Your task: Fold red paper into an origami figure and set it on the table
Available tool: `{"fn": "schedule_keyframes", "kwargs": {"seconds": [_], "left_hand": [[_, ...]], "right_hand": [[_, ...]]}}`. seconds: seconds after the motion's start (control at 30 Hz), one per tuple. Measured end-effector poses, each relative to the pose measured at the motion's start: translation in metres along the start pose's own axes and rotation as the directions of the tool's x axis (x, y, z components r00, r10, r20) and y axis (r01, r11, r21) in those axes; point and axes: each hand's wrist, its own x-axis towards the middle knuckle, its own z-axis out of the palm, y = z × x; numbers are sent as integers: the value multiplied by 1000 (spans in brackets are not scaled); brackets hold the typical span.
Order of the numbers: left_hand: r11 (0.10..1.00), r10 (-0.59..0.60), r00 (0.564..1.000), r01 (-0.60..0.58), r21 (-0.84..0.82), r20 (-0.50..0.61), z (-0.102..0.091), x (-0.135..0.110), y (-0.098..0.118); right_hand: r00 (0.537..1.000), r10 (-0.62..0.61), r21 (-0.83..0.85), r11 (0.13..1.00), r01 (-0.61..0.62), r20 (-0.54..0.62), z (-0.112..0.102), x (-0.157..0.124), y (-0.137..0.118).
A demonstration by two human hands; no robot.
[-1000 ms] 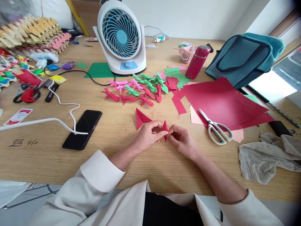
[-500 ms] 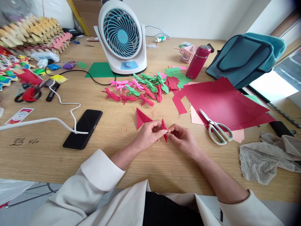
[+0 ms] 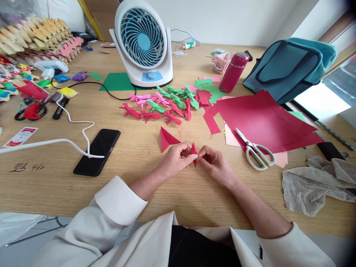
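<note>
Between my two hands is a small, narrow red folded paper piece (image 3: 194,148), pointed at top and bottom. My left hand (image 3: 179,155) pinches it from the left, thumb across its front. From the other side, my right hand (image 3: 213,160) grips its right edge between thumb and fingertips. Just behind my left hand lies a red paper triangle (image 3: 167,139) with a fold in it. Farther back, several folded paper figures in red (image 3: 151,116), pink (image 3: 140,99) and green (image 3: 175,97) lie in a loose group.
Scissors (image 3: 255,152) rest on large red sheets (image 3: 267,122) at right, near a crumpled cloth (image 3: 308,189). A red thermos (image 3: 234,72) and teal bag (image 3: 289,70) stand behind. A fan (image 3: 143,44) is at the back; a phone (image 3: 97,152) with a white cable lies left.
Both hands stay at the same place with the folded paper, which has turned slightly more upright. The whole view has shifted a little.
</note>
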Motion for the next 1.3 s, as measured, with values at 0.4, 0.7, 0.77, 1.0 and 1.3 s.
{"fn": "schedule_keyframes", "kwargs": {"seconds": [0.4,0.7,0.77,1.0,1.3], "left_hand": [[979,-51,999,52,-199,11,-1,3,-4],[978,-17,996,-3,-207,-93,1,2,-5],[982,1,995,-21,-189,-102,1,2,-7],[979,-10,999,4,-202,-31,2,2,-5],[995,2,998,-9,-97,-66,-3,3,0]], "right_hand": [[1000,11,-37,999,-11,23,-3,0,-3],[995,65,18,998,-67,81,3,0,2],[996,73,3,997,-73,59,4,0,3],[995,95,18,995,-96,2,4,2,2],[986,119,116,984,-132,115,0,2,4]]}}
